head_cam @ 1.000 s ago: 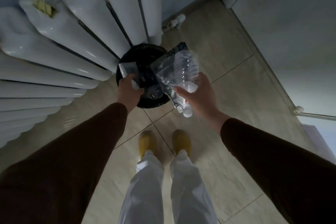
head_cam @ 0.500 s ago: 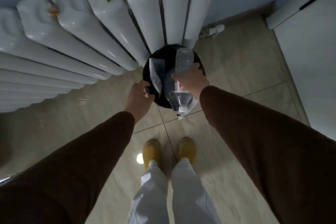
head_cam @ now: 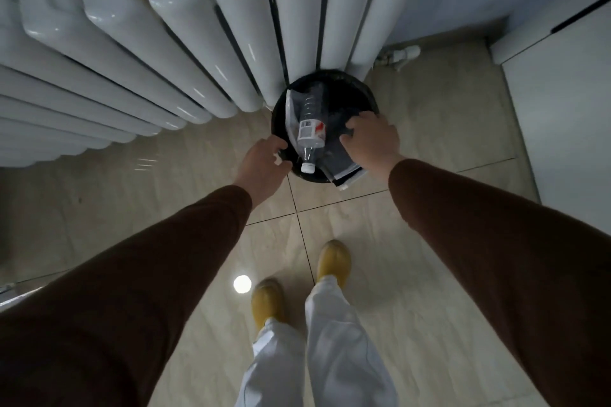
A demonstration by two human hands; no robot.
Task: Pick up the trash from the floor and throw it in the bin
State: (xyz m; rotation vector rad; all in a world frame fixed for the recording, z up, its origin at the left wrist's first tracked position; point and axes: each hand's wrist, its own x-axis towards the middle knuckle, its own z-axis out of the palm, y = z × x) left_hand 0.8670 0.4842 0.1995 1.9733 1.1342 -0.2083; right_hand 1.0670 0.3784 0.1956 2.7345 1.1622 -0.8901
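The black round bin (head_cam: pixel 362 91) stands on the floor against the radiator. A clear plastic bottle (head_cam: pixel 310 129) lies inside it, white cap toward me. A pale wrapper (head_cam: pixel 291 116) rests against the bin's left inner wall. A dark crumpled bag (head_cam: pixel 337 163) hangs over the near rim. My left hand (head_cam: pixel 263 165) is at the near left rim with loosely bent fingers, and I see nothing held in it. My right hand (head_cam: pixel 372 139) hovers over the bin's right side, fingers spread and touching the dark bag.
A white column radiator (head_cam: pixel 185 43) runs along the left and back, and its valve (head_cam: pixel 401 54) sticks out to the right of the bin. A white cabinet (head_cam: pixel 562 102) stands at the right. My yellow shoes (head_cam: pixel 332 261) are on the beige tiled floor (head_cam: pixel 429 149).
My right hand has let go of the bottle and the bag, and they now lie in the bin. The pale wrapper has left my left hand and lies in the bin too.
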